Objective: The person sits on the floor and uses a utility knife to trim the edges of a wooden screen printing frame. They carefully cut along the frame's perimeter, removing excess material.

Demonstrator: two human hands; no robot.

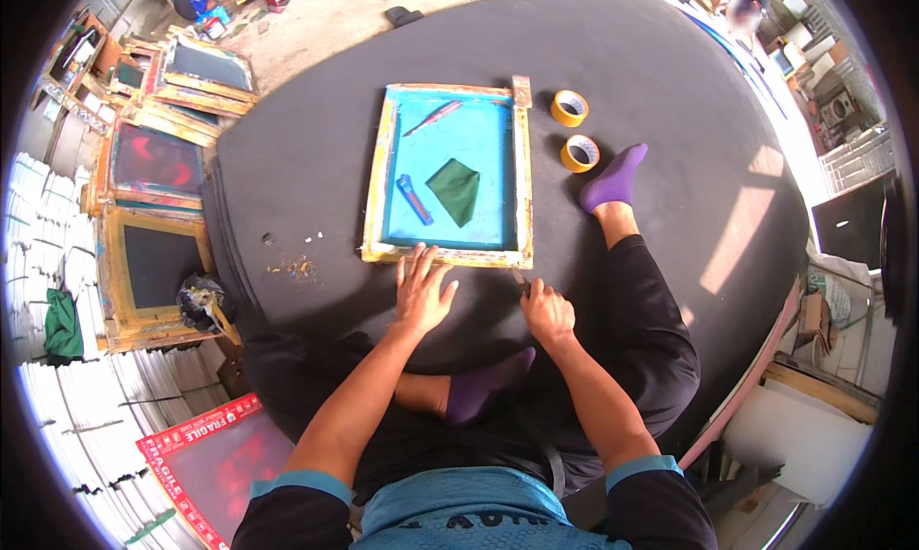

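Now the left hand (423, 296) lies splayed against the frame (523, 181).

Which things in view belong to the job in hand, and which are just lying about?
Apparently in use:
wooden frame, left hand on it
slim tool in right hand

Apparently idle:
blue cutter, green cloth, red tool, inside the frame
yellow tape rolls
other frames, at left

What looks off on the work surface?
Yellowish-brown crumbs and white bits lie scattered left of the wooden screen-printing frame. They look like stray scraps among otherwise whole items; their source isn't shown.
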